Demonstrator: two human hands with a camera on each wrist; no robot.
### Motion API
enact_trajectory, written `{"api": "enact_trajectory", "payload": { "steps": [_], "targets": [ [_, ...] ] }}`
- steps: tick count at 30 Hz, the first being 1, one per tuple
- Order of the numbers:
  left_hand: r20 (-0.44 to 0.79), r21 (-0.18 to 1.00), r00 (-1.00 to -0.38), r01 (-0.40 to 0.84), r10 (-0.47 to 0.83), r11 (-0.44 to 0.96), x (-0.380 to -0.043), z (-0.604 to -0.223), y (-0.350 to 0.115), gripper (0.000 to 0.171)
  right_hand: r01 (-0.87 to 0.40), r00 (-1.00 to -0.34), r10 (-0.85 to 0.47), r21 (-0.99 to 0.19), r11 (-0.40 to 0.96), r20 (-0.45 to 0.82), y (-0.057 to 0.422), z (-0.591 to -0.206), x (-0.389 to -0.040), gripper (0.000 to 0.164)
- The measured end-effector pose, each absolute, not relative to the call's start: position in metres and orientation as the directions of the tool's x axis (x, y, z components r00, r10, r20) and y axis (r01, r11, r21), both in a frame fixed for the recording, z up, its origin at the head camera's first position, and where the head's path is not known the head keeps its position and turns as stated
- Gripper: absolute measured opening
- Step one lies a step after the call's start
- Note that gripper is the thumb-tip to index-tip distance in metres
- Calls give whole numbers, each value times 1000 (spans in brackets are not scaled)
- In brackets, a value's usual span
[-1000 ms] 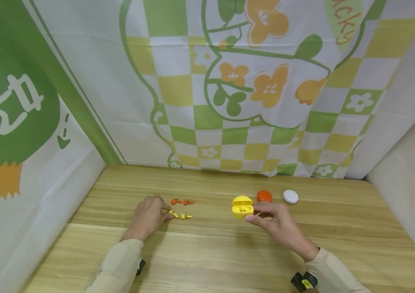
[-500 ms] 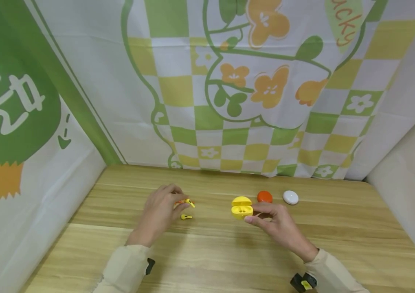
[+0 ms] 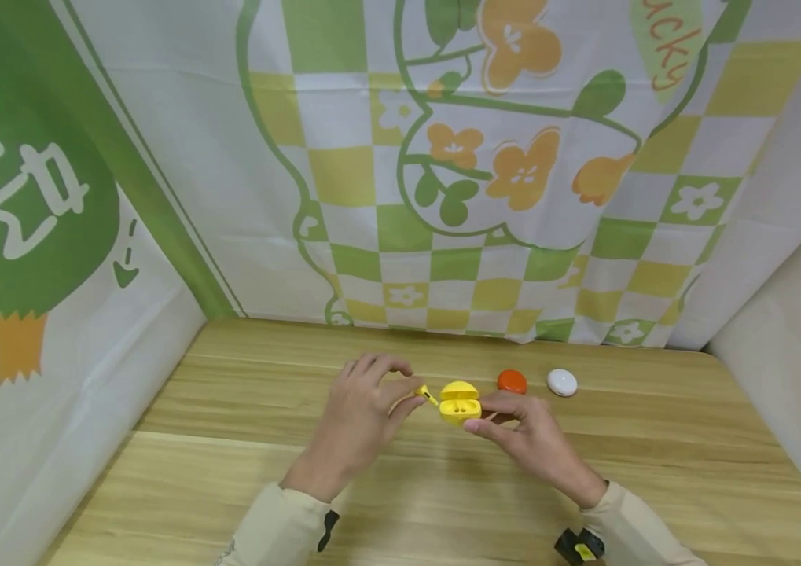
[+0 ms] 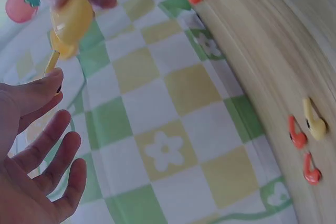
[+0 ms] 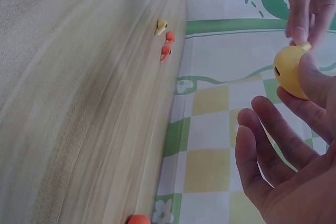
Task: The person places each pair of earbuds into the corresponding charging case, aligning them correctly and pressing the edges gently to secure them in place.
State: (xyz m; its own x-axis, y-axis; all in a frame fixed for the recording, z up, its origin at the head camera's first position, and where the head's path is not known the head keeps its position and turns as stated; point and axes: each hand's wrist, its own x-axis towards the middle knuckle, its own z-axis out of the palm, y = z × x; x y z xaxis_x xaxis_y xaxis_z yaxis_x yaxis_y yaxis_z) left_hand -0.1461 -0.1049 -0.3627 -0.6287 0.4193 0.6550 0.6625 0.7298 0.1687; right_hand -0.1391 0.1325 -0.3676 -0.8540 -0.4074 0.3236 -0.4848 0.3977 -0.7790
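My left hand [image 3: 366, 405] pinches a yellow earbud [image 3: 427, 394] between thumb and forefinger, its stem pointing at the charging case. The other fingers of that hand spread loosely in the left wrist view. My right hand [image 3: 538, 444] holds the yellow earbud case [image 3: 460, 407] by its right side, lid up and hollows showing. Earbud and case are side by side above the table in the head view. A second yellow earbud [image 4: 315, 120] lies on the wood beside two orange earbuds [image 4: 297, 134]; in the head view my left hand and arm hide all three.
Behind my right hand, a round orange case [image 3: 512, 382] and a white case [image 3: 562, 382] lie on the wooden table [image 3: 626, 440]. A patterned cloth [image 3: 453, 259] hangs along the table's back edge, with fabric walls on both sides.
My left hand has lifted the yellow earbud off the table and carried it right, up to the case. The right hand with the open case has shifted slightly left.
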Motion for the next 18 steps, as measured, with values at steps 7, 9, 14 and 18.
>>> {"api": "enact_trajectory", "payload": {
  "steps": [7, 9, 14, 18],
  "targets": [
    [678, 112, -590, 672, 439, 732, -144, -361, -90, 17, -487, -853, -415, -770, 411, 318, 133, -375, -144, 20],
    [674, 100, -590, 669, 444, 737, -143, -361, -87, 17, -490, -852, -412, -766, 416, 322, 134, -382, -148, 20],
    [652, 96, -599, 673, 465, 733, -142, -360, -84, 15, -506, -845, -411, -757, 413, 341, 139, -397, -156, 20],
    [634, 115, -606, 689, 481, 716, -142, -359, -83, 14, -524, -834, -419, -753, 399, 358, 141, -401, -158, 21]
  ]
}}
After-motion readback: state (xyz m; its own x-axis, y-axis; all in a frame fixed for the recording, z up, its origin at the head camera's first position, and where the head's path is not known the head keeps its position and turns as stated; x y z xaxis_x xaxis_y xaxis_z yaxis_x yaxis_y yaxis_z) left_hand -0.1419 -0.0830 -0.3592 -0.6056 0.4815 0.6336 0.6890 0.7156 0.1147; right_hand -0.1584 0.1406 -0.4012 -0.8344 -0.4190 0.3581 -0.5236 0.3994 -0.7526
